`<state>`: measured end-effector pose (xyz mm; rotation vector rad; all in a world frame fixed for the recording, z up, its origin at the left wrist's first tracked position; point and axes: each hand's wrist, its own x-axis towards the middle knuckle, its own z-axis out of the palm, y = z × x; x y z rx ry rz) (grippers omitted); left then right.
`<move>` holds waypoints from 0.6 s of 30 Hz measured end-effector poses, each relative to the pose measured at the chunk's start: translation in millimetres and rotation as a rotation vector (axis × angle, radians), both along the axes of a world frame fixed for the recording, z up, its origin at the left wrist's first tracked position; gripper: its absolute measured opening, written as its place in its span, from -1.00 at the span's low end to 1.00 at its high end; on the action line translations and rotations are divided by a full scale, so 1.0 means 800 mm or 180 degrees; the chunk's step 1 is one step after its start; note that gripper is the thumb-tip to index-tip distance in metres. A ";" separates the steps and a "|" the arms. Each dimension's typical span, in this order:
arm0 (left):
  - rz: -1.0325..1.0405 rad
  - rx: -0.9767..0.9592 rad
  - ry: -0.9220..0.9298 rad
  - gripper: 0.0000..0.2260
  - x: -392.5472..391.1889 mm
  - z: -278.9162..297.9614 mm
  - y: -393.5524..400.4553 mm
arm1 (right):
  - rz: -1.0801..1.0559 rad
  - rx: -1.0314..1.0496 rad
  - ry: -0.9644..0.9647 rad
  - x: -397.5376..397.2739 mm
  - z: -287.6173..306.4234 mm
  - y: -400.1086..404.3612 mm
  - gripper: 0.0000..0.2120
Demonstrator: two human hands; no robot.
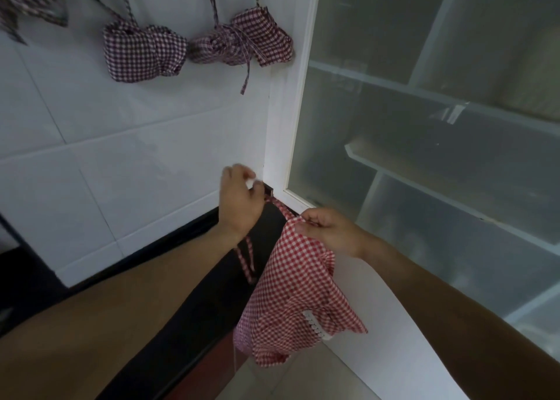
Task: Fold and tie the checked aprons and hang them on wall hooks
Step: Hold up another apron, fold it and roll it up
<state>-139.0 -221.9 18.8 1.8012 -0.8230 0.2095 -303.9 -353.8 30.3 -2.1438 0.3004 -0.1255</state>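
Observation:
A red-and-white checked apron [298,302] hangs bunched in front of me, with white trim near its lower edge. My right hand [328,230] pinches its top corner. My left hand [239,201] is curled round the apron's strap [247,257], which loops down below my wrist. On the white tiled wall above hang two folded, tied aprons: a dark-checked bundle [142,52] and a red-checked bundle [245,40], each by its straps. Part of another dark-checked apron [28,4] shows at the top left. The hooks are out of view.
A white-framed cabinet [291,102] with frosted glass doors [424,127] stands to the right of the wall. A black baseboard [169,236] runs along the foot of the tiled wall. Pale floor tiles [303,381] lie below.

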 end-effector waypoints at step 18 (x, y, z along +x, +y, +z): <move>-0.2641 0.1590 0.1641 -0.80 -0.064 -0.040 0.003 | -0.0295 0.0237 0.0440 -0.047 -0.015 -0.024 -0.84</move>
